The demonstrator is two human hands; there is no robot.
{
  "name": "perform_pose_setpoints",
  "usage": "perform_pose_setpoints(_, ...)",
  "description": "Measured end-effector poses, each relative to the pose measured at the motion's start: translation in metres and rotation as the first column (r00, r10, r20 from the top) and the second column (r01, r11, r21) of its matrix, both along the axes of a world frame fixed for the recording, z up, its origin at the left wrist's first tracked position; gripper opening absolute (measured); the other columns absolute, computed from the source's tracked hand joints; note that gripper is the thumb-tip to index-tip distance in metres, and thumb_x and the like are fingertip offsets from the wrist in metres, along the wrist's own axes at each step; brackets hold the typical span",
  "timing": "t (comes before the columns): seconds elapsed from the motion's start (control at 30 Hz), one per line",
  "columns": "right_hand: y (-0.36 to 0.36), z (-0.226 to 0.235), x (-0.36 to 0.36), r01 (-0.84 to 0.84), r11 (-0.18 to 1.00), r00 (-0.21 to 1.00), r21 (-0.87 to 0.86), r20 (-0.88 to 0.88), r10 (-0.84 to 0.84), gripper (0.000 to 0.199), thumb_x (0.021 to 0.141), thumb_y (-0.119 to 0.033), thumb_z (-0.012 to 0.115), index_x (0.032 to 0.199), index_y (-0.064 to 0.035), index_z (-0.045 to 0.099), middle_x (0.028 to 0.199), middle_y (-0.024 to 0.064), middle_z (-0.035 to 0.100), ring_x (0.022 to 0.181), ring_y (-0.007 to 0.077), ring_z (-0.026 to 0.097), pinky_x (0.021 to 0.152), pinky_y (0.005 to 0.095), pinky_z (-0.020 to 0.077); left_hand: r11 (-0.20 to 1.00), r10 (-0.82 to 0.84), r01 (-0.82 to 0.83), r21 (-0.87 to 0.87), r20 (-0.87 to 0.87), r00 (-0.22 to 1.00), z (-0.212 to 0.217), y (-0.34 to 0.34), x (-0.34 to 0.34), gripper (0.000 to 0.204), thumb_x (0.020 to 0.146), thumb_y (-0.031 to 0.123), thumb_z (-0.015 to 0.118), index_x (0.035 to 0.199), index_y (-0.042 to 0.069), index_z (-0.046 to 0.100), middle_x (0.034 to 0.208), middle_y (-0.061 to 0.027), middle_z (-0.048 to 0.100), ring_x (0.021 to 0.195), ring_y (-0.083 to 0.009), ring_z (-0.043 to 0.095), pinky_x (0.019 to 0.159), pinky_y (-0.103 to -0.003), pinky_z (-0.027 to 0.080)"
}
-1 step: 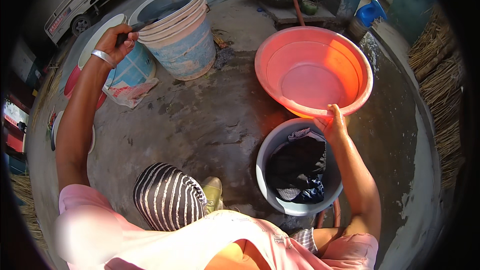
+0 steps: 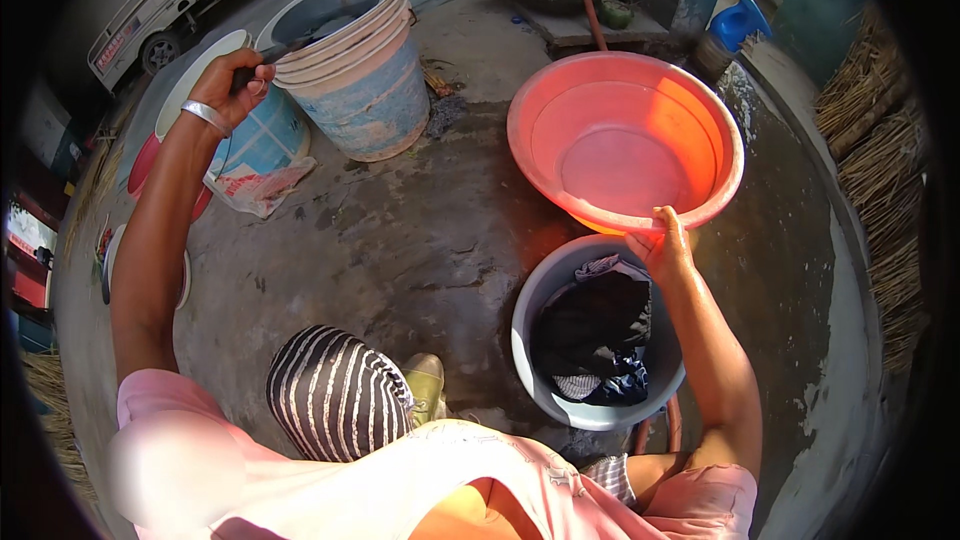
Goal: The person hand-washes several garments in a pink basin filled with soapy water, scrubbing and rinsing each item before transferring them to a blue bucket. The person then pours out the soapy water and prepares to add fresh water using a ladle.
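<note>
A wet, stained concrete floor (image 2: 400, 240) fills the yard, with straw (image 2: 880, 120) heaped along the right edge and a small white vehicle (image 2: 160, 20) parked at the upper left. An orange basin (image 2: 700, 110), round and empty, sits tilted, its near rim raised over a grey tub (image 2: 535, 340) of dark clothes (image 2: 600, 330). The right hand (image 2: 662, 245) reaches forward from a bent arm, fingers curled over that near rim, thumb on top. A stack of buckets (image 2: 370, 90) stands upright at the upper left. The left arm stretches far out and up; the left hand (image 2: 235, 80), with a metal bangle (image 2: 205, 117) at the wrist, is closed tight round a dark handle (image 2: 275, 55) whose long axis points right, toward the buckets' rim.
</note>
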State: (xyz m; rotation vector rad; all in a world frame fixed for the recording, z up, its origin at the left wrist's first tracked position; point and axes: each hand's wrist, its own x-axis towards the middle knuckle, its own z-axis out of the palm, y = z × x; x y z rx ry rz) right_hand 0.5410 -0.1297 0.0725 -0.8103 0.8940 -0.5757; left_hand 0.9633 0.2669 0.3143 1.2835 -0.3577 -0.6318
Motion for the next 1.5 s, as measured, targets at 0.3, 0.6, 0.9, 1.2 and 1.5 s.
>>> perform_pose_setpoints(0.3, 0.007, 0.006, -0.006, -0.013, 1.0, 1.0, 0.001, 0.018, 0.013, 0.027, 0.081, -0.029, 0.061, 0.097, -0.0109, 0.05, 0.094, 0.0102, 0.058, 0.083, 0.0313, 0.065, 0.077, 0.0462, 0.0561, 0.998, -0.054, 0.061, -0.027, 0.216, 0.975, 0.036, -0.007, -0.028, 0.043, 0.086, 0.003, 0.054, 0.128, -0.002, 0.045, 0.085, -0.0122, 0.054, 0.065, -0.0105, 0.052, 0.05, -0.017, 0.045)
perform_pose_setpoints(0.6, 0.009, 0.004, -0.006, 0.02, 1.0, 0.999, 0.009, 0.04, -0.02, 0.028, 0.081, -0.029, 0.059, 0.099, -0.0103, 0.049, 0.097, 0.0109, 0.056, 0.083, 0.0325, 0.066, 0.076, 0.0456, 0.0566, 0.972, -0.237, 0.226, 0.072, 0.324, 0.916, 0.048, -0.057, -0.089, 0.032, 0.087, 0.004, 0.052, 0.119, 0.0, 0.054, 0.087, -0.0124, 0.058, 0.063, -0.0074, 0.052, 0.047, -0.017, 0.043)
perform_pose_setpoints(0.9, -0.003, -0.007, -0.008, 0.023, 0.997, 0.997, 0.079, 0.068, -0.029, 0.029, 0.081, -0.026, 0.058, 0.101, -0.0069, 0.049, 0.099, 0.0129, 0.058, 0.083, 0.0312, 0.066, 0.076, 0.0447, 0.0577, 0.853, -0.425, 0.358, 0.38, 0.108, 0.899, -0.011, -0.19, -0.17, 0.019, 0.084, 0.0, 0.05, 0.102, 0.004, 0.058, 0.068, -0.0062, 0.055, 0.053, -0.009, 0.047, 0.046, -0.021, 0.037)
perform_pose_setpoints(1.2, -0.013, -0.013, -0.017, 0.151, 0.962, 0.957, 0.23, 0.212, -0.2, 0.033, 0.081, -0.023, 0.059, 0.107, -0.0073, 0.046, 0.11, 0.0161, 0.054, 0.092, 0.0356, 0.063, 0.08, 0.0464, 0.0568, 0.648, -0.699, 0.255, 0.718, 0.428, 0.573, -0.057, -0.245, -0.204, 0.02, 0.08, 0.003, 0.054, 0.098, 0.004, 0.063, 0.075, -0.0012, 0.058, 0.059, -0.0086, 0.056, 0.05, -0.022, 0.041)
perform_pose_setpoints(1.5, -0.05, -0.006, -0.071, 0.271, 0.928, 0.92, 0.255, 0.216, -0.328, 0.027, 0.078, -0.013, 0.06, 0.098, -0.0004, 0.049, 0.1, 0.0189, 0.06, 0.085, 0.0331, 0.067, 0.079, 0.0444, 0.0586, 0.894, -0.44, 0.445, 0.048, -0.086, 0.894, -0.057, -0.201, -0.232, 0.02, 0.085, 0.0, 0.053, 0.104, 0.004, 0.059, 0.082, -0.0105, 0.057, 0.066, -0.013, 0.056, 0.057, -0.024, 0.048)
